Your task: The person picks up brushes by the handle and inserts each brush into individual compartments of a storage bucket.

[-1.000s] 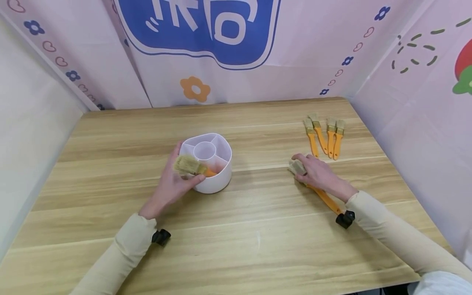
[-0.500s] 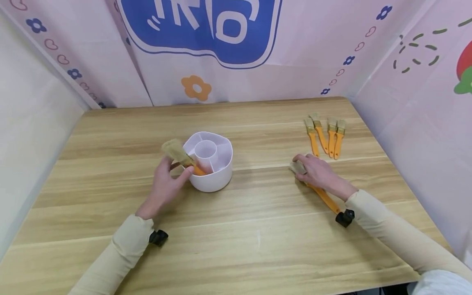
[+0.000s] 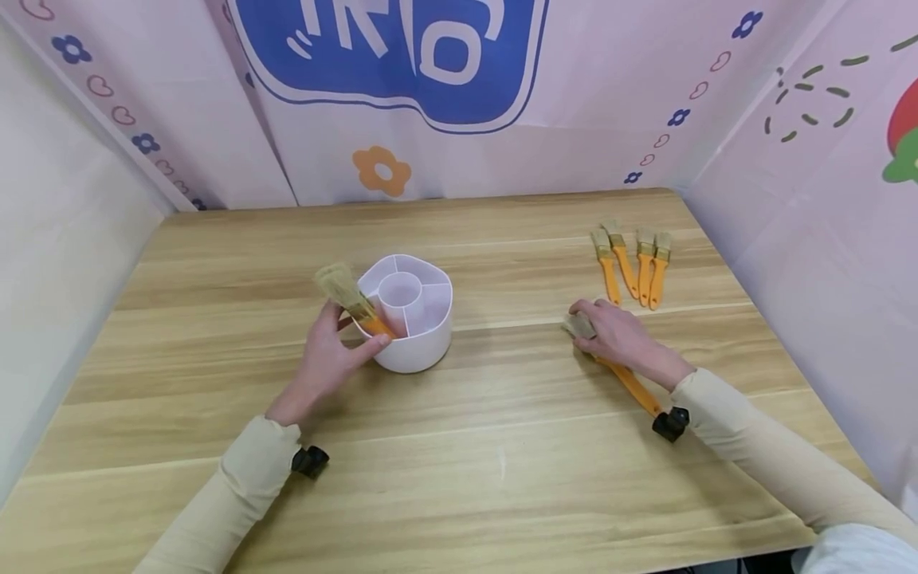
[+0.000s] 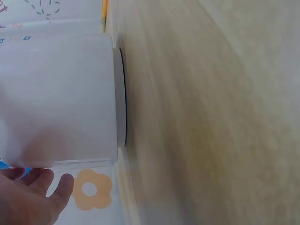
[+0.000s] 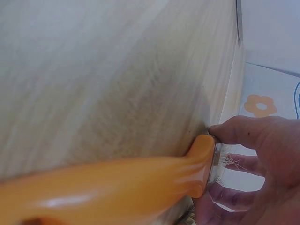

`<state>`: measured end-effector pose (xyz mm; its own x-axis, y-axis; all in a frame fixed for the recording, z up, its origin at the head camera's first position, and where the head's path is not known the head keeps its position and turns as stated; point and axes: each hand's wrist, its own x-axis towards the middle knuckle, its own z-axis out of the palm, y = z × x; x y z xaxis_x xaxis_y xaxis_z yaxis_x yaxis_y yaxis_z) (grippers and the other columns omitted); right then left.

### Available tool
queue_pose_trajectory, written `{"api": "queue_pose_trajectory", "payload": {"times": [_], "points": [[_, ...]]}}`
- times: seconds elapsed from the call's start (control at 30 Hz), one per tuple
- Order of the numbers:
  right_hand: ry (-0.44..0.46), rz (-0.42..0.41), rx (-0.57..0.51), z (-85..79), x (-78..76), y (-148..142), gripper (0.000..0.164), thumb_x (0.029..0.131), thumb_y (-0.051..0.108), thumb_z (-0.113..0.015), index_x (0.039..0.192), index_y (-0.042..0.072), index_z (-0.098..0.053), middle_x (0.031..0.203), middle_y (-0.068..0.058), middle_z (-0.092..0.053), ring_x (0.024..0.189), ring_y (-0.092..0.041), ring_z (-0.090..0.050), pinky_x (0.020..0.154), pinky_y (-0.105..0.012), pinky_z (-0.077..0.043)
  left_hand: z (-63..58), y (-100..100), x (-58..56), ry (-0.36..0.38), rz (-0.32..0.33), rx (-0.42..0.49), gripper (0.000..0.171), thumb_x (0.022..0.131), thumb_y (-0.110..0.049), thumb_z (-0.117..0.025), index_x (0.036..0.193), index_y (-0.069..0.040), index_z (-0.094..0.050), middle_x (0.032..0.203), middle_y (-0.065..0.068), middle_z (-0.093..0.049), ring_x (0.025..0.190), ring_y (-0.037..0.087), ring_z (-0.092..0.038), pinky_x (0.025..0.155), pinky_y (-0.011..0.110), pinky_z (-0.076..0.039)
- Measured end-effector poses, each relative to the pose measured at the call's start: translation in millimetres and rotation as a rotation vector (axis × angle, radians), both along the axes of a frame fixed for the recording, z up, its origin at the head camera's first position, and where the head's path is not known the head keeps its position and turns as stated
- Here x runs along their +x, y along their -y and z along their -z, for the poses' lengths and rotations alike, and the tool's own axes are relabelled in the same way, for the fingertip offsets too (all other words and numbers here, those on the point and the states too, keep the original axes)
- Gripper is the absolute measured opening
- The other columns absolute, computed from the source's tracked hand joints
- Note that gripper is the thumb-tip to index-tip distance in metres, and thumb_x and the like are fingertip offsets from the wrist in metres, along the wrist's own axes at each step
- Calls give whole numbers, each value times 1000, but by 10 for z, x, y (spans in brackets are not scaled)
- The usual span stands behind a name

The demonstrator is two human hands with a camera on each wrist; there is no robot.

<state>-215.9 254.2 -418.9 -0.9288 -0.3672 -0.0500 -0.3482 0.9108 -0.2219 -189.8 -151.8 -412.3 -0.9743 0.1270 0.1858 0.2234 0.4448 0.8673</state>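
Note:
A round white divided holder [image 3: 423,351] stands left of the middle of the table. Inside its near left compartment leans a paintbrush [image 3: 344,291], bristles up and orange handle down. My left hand [image 3: 326,359] grips the holder's left side, thumb at the front rim and fingers behind the brush. In the left wrist view, fingertips [image 4: 63,190] meet the holder's smooth wall [image 4: 61,98]. To the right, my right hand [image 3: 617,335] pinches a larger paintbrush [image 3: 631,387] near its metal band. Its orange handle [image 5: 108,187] points back toward the wrist; the bristles are partly hidden by the fingers.
Several orange-handled paintbrushes [image 3: 631,267] lie at the back right of the wooden table [image 3: 459,478]. Printed fabric walls [image 3: 574,159] close off the back and both sides.
The holder's dividers have turned, and the brush in it has swung toward the left and back. My left hand shifted left, then slightly right again. The right hand has stayed in place.

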Motion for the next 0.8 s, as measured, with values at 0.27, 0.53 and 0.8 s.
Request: {"api": "queue_pose_trajectory", "payload": {"times": [0.27, 0.53, 0.8], "points": [[3, 10, -1, 23, -6, 2, 45, 82, 22, -68, 122, 6, -52, 97, -20, -61, 80, -26, -56, 58, -35, -46, 15, 33, -12, 0, 25, 7, 75, 79, -16, -73, 141, -6, -32, 133, 17, -48, 128, 32, -43, 107, 51, -36], [17, 4, -4, 5, -31, -4, 45, 82, 21, -67, 121, 5, -52, 96, -21, -61, 78, -26, -56, 58, -37, -47, -16, 5, -6, 44, 45, -18, 74, 80, -22, -72, 138, -4, -30, 135, 16, -45, 130, 31, -40, 111, 51, -31], [35, 35, -53, -24, -64, -11, 44, 84, 21, -66, 122, 5, -51, 92, -18, -61, 73, -24, -53, 56, -32, -40, -20, 2, -17, 63, 45, -15, 75, 80, -22, -72, 139, -4, -29, 138, 15, -42, 132, 32, -39, 111, 52, -30]]}}
